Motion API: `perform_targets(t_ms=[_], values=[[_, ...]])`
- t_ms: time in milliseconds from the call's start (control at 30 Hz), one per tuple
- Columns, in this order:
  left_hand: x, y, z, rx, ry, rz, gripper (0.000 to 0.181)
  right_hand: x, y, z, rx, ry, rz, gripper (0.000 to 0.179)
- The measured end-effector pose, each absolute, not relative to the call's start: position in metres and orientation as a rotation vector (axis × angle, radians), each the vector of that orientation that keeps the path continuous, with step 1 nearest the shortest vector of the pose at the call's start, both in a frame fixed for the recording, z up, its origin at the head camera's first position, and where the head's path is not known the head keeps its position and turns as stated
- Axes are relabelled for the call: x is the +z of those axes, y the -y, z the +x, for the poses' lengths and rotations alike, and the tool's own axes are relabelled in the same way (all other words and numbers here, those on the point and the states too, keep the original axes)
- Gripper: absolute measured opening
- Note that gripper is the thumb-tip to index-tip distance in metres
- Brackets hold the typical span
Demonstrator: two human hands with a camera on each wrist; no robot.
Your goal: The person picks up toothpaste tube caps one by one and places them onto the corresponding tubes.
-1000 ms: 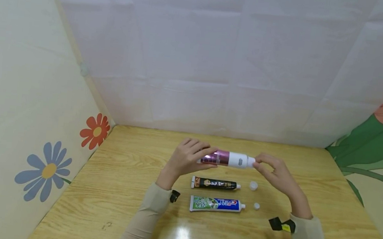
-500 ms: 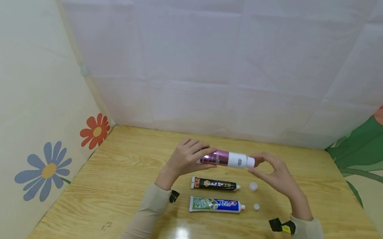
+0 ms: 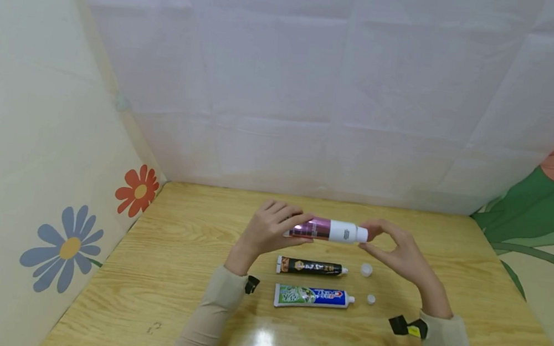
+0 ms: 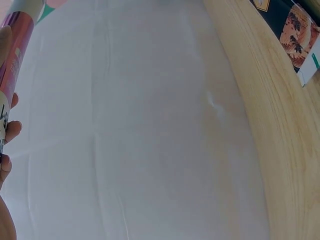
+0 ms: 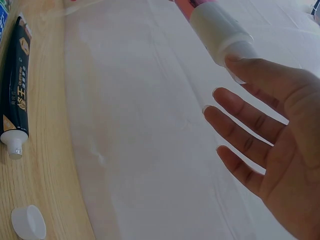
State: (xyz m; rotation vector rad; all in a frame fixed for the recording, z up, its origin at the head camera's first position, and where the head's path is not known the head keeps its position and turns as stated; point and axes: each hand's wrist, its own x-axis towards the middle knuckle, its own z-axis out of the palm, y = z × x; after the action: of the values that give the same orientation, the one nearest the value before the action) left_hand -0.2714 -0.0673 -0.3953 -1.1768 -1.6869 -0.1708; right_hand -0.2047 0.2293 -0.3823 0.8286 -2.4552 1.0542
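Flowered walls (image 3: 12, 170) flank a glossy wooden table (image 3: 167, 274)

Purple-and-white cylindrical tube (image 3: 319, 228): purple section glossy, metallic sheen; white section smooth. Round white end cap (image 3: 362, 234): smooth, plastic in appearance. Slender black tube (image 3: 315, 267) and flat green-and-blue tube (image 3: 310, 296): smooth, glossy print. Loose round white caps (image 3: 366, 270): plastic in appearance. Yellow-brown tabletop (image 3: 172, 269): wood-grained, reflective. White backdrop sheet (image 3: 276, 72): creased, matt; cloth or plastic undetermined. Beige sleeves (image 3: 208, 311): matt cloth.
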Motion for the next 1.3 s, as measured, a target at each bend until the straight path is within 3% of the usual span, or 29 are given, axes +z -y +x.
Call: perform_targets(t_ms=[967, 1300], values=[[-0.395, 0.067, -0.271, -0.183, 1.676, -1.180, 0.054, -0.369, -0.222, -0.194, 1.067, 2.504, 0.802, 0.026], [-0.394, 0.067, -0.271, -0.175, 1.678, -1.182, 0.054, -0.399, -0.238, -0.215, 0.993, 2.521, 0.793, 0.021]])
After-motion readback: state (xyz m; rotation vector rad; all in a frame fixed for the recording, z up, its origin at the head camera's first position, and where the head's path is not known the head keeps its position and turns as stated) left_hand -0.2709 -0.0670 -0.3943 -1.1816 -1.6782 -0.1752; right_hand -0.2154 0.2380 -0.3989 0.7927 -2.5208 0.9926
